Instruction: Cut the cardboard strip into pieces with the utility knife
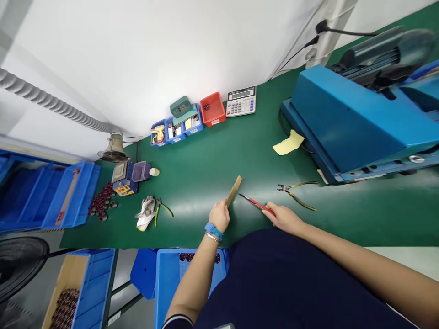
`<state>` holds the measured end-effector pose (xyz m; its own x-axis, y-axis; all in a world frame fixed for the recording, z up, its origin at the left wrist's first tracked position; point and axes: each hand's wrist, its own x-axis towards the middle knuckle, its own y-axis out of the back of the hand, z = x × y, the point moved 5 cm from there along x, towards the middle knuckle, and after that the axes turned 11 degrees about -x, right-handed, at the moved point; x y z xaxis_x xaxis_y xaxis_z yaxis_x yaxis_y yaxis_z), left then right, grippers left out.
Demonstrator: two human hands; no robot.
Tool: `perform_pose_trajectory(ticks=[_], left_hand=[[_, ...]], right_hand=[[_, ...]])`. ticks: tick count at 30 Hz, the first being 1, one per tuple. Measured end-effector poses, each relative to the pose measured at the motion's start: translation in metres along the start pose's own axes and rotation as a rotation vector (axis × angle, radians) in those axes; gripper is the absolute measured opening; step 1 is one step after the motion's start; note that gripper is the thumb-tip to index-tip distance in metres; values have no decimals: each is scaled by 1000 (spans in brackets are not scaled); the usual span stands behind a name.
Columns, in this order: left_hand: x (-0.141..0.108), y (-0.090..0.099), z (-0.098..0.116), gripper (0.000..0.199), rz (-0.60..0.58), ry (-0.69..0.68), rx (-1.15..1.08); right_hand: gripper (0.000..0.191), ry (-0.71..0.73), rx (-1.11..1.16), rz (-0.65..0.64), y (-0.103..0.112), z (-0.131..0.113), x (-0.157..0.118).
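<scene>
Fingers [223,206] of our left hand [218,218] are wrapped round the lower end of a tan strip [234,187], whose free end slants up and away beyond them, over the bench [206,171]. We wear a blue strap [213,230] on that wrist, with a metal bracelet [212,237] just behind it.

Our right hand [281,216] grips a red-handled tool [258,204], its thin dark tip running out ahead of those fingers toward the strip, near it but apart. We cannot tell exactly what kind of tool it is.

Just beyond the right fingers lie yellow-handled pliers [286,188] with their handles spread. Farther past them is a yellow sheet [289,143] beside a large blue machine [343,119], which stands off to the right of both hands. Well ahead of our left fingers, along the wall, we see a calculator [240,101], a red bin [214,112] with a small round piece inside, and a digital clock [181,108] resting on small blue bins.

Off to the left of the left fingers, green-handled pliers [157,216] lie next to a glove [146,212], and farther out we see a heap of dark red parts [100,201].
</scene>
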<state>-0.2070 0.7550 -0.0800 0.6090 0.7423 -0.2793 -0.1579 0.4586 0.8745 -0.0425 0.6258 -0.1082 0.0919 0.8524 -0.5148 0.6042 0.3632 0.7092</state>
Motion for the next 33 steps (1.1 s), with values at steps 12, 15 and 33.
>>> perform_pose_trajectory(ticks=[12, 15, 33], left_hand=[[0, -2, 8, 30, -20, 32, 8], [0, -3, 9, 31, -23, 34, -4], [1, -6, 10, 30, -30, 22, -25]], right_hand=[[42, 277, -308, 312, 17, -40, 2], [44, 328, -347, 380, 16, -38, -3], [46, 374, -514, 427, 15, -40, -8]])
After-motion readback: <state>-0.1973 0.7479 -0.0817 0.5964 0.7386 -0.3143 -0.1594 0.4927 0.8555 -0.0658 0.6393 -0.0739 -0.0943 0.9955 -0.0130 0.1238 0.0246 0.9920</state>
